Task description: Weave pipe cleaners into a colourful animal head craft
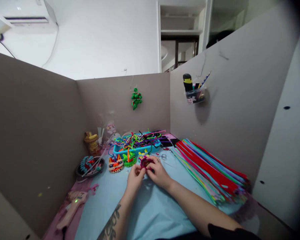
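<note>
A small magenta pipe-cleaner ring (144,161) is held up between both hands over the middle of the blue cloth. My left hand (136,176) pinches its lower left side with thumb and fingertips. From the right, my right hand (159,172) grips it, fingers curled over the top and thumb below. Part of the ring is hidden behind the fingers. Just beyond the hands sit an orange-and-cream pipe-cleaner figure (116,165), a green one (129,160) and a yellow one (142,153), which the ring partly hides.
A blue tray (120,152) of loose pipe-cleaner pieces stands behind. Bundled pipe cleaners (212,170) lie right, small scissors (163,156) nearby. At left are a dark bowl (101,168) and a pink glue gun (73,205). Grey partitions (125,116) enclose the table.
</note>
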Motion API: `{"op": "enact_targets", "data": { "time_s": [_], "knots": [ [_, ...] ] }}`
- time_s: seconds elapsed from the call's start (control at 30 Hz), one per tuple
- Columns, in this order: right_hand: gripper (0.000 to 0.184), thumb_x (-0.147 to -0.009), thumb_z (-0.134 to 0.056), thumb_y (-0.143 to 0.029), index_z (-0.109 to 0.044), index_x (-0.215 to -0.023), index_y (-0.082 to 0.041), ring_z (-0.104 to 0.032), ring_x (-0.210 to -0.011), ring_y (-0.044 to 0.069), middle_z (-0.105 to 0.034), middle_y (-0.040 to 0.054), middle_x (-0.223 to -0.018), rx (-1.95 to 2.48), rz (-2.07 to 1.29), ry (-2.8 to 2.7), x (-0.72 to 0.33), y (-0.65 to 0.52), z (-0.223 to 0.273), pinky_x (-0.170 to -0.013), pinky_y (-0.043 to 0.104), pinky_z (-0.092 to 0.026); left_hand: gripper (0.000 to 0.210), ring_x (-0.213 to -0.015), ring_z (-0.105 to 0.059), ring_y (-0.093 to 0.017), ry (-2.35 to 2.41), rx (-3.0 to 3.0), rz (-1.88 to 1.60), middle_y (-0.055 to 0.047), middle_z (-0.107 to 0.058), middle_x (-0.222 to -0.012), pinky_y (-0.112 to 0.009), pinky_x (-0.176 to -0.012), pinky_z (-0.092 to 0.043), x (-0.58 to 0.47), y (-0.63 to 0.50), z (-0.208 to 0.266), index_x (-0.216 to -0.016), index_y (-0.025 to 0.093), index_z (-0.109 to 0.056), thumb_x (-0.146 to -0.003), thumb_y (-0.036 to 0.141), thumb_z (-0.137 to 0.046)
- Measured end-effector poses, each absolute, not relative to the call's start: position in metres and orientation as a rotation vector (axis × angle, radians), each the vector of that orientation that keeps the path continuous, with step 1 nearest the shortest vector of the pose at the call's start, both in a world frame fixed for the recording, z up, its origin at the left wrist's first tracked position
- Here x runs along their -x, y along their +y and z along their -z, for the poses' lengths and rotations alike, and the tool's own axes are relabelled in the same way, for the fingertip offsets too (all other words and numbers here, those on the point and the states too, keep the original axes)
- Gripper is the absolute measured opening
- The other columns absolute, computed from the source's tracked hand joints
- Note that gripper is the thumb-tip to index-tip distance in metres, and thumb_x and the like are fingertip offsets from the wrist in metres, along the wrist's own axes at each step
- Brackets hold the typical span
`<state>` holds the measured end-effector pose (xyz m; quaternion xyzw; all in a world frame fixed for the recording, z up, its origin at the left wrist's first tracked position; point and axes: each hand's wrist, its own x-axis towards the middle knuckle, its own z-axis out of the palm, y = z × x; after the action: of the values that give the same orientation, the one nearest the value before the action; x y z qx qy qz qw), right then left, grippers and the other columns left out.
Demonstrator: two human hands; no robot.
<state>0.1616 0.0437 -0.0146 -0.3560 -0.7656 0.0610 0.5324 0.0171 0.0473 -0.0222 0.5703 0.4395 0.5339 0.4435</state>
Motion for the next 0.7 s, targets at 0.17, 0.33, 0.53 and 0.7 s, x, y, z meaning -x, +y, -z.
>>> {"op": "enact_targets", "data": {
  "time_s": [0.17, 0.33, 0.53, 0.7],
  "knots": [
    [0.013, -0.074, -0.055, -0.01, -0.061, -0.075, -0.021, -0.044, -0.109, 0.022, -0.052, 0.0062, -0.108, 0.849, -0.056, -1.849, -0.163, 0.045, 0.015, -0.095, 0.042, -0.037, 0.033, -0.05, -0.052, -0.009, 1.037, -1.277, -1.281, 0.004, -0.055, -0.062, -0.016, -0.038, -0.034, -0.019, 0.045, 0.018, -0.077, 0.018, -0.045, -0.061, 0.037, -0.066],
    [0.017, -0.075, -0.054, -0.011, -0.064, -0.079, -0.024, -0.042, -0.113, 0.023, -0.053, 0.0048, -0.111, 0.828, -0.029, -1.926, -0.162, 0.042, 0.013, -0.099, 0.044, -0.033, 0.03, -0.045, -0.05, -0.009, 1.11, -1.298, -1.317, 0.007, -0.05, -0.053, -0.016, -0.035, -0.031, -0.022, 0.047, 0.023, -0.074, 0.019, -0.041, -0.06, 0.031, -0.065],
    [0.017, -0.071, -0.054, -0.009, -0.063, -0.075, -0.023, -0.042, -0.114, 0.024, -0.051, 0.0049, -0.115, 0.92, -0.156, -1.88, -0.164, 0.042, 0.012, -0.1, 0.044, -0.031, 0.014, -0.055, -0.055, -0.011, 1.15, -1.639, -1.319, 0.004, -0.056, -0.061, -0.021, -0.051, -0.041, -0.017, 0.044, 0.023, -0.078, 0.018, -0.045, -0.068, 0.02, -0.054],
    [0.011, -0.07, -0.054, -0.009, -0.059, -0.068, -0.019, -0.045, -0.112, 0.022, -0.048, 0.0064, -0.116, 0.982, -0.459, -1.776, -0.167, 0.047, 0.012, -0.097, 0.038, -0.034, 0.014, -0.063, -0.057, -0.014, 1.265, -2.074, -1.188, 0.0, -0.061, -0.071, -0.024, -0.06, -0.041, -0.007, 0.036, 0.012, -0.087, 0.019, -0.052, -0.074, 0.016, -0.047]
  ]
}}
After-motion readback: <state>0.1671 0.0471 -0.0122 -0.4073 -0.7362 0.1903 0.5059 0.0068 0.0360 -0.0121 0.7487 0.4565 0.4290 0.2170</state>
